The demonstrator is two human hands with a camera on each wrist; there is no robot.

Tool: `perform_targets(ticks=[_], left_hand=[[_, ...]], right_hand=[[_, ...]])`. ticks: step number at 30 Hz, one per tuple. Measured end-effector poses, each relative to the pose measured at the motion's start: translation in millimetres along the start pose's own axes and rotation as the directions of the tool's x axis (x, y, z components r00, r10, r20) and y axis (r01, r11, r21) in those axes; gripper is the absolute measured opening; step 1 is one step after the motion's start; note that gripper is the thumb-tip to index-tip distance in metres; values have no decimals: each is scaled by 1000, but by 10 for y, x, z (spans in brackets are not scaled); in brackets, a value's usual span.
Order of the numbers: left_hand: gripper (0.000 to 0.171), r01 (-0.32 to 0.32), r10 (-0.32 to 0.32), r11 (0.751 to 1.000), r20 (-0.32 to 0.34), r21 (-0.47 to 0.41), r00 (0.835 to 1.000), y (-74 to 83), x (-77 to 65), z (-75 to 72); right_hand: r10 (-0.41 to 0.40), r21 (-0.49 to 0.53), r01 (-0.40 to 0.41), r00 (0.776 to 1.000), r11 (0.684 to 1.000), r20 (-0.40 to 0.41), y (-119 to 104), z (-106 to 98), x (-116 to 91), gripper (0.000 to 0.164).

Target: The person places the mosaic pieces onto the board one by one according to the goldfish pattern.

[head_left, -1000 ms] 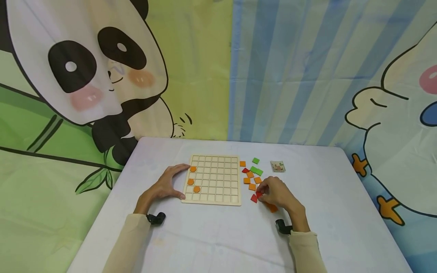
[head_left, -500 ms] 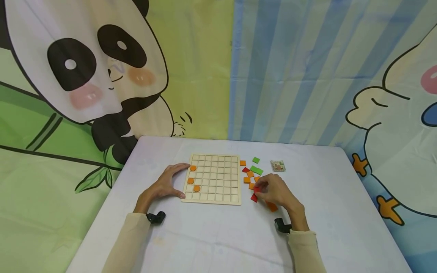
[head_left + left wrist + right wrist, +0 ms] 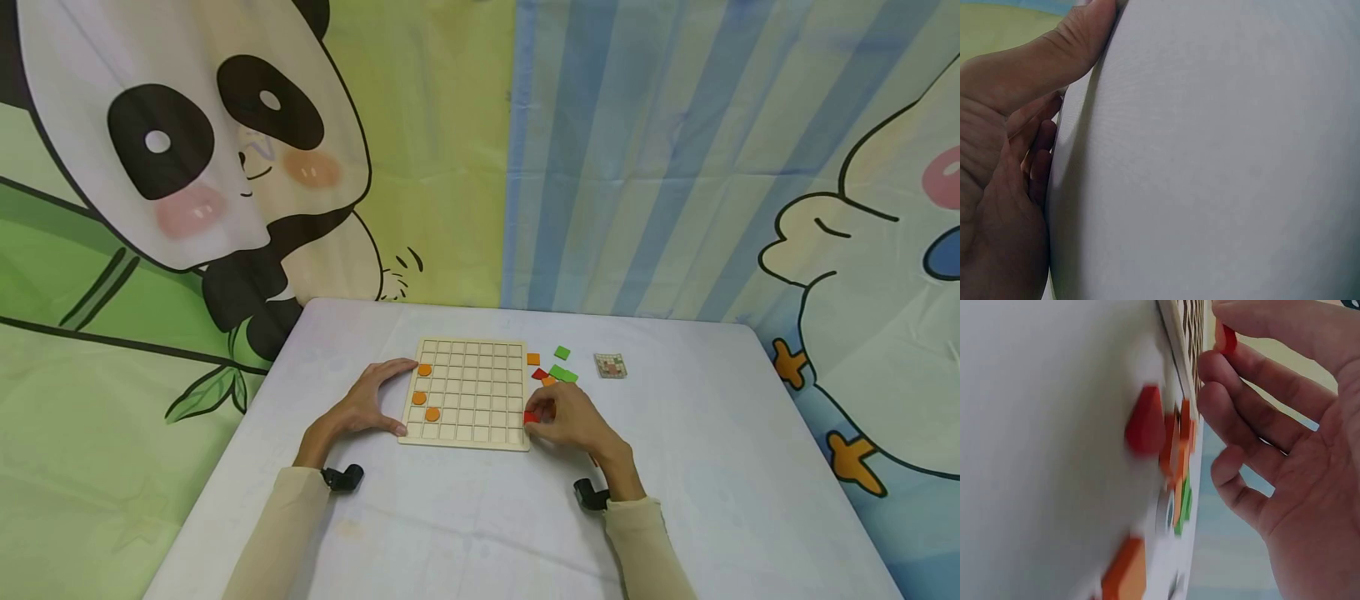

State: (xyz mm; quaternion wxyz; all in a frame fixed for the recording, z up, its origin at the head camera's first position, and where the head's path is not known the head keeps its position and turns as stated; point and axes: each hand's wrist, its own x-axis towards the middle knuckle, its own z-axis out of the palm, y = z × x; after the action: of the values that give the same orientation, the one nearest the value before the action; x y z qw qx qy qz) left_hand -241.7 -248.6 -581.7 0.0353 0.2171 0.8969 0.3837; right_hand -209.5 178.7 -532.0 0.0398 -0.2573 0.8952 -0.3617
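A pale wooden grid board lies on the table, with 3 round orange pieces in cells on its left side. My left hand rests at the board's left edge, thumb and fingers spread and touching the rim. In the left wrist view, that thumb shows beside the white table. My right hand pinches a small red tile between thumb and forefinger, right at the board's right edge. The right wrist view shows the tile at the fingertips, the other fingers loosely bent.
Right of the board lie green tiles, an orange tile and a red tile; others are hidden behind the right hand. A small patterned card lies farther right. Below the hand, the right wrist view shows another red piece.
My right hand has picked the red tile from the loose pieces and carried it left to the board's edge. The left hand stays in place at the board.
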Motion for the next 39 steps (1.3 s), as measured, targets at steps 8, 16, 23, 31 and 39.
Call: perform_targets(ticks=[8, 16, 23, 31, 39], left_hand=[[130, -14, 14, 1000, -8, -11, 1000, -77, 6, 26], [130, -3, 3, 1000, -7, -13, 1000, -46, 2, 18], [131, 20, -20, 1000, 11, -19, 1000, -68, 3, 16], [131, 9, -9, 1000, 4, -15, 1000, -63, 1, 18], [130, 0, 0, 1000, 3, -19, 1000, 13, -10, -9]], right_hand=[[-125, 44, 125, 992, 991, -6, -119, 226, 216, 13], [-128, 72, 128, 992, 989, 0, -277, 373, 346, 11], [-82, -3, 82, 997, 997, 14, -359, 558, 453, 10], [-77, -63, 77, 997, 995, -4, -503, 704, 555, 10], [-98, -57, 100, 995, 993, 32, -607, 776, 642, 8]])
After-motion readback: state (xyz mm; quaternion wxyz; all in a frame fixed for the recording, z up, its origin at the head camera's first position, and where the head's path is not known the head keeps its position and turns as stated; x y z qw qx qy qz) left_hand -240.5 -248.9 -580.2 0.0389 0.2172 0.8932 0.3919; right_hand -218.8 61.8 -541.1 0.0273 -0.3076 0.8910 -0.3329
